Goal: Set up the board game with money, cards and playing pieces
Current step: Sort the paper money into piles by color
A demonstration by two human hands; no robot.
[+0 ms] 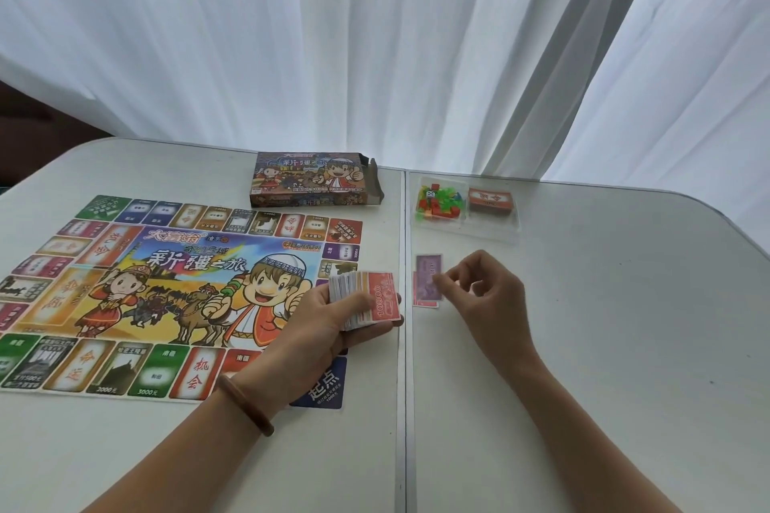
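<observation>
The left hand grips the money stack face up for dealing; the right hand, fingers curled, sits at the purple note sorted onto the tabletop beside the board; whether it pinches it I cannot tell

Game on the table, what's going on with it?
A person is setting up a board game. The left hand holds a stack of play money over the edge of the board. The right hand has its fingers at a small pile of notes laid on the table. The pieces and cards wait in a clear tray, and the open box sits behind the board.
</observation>
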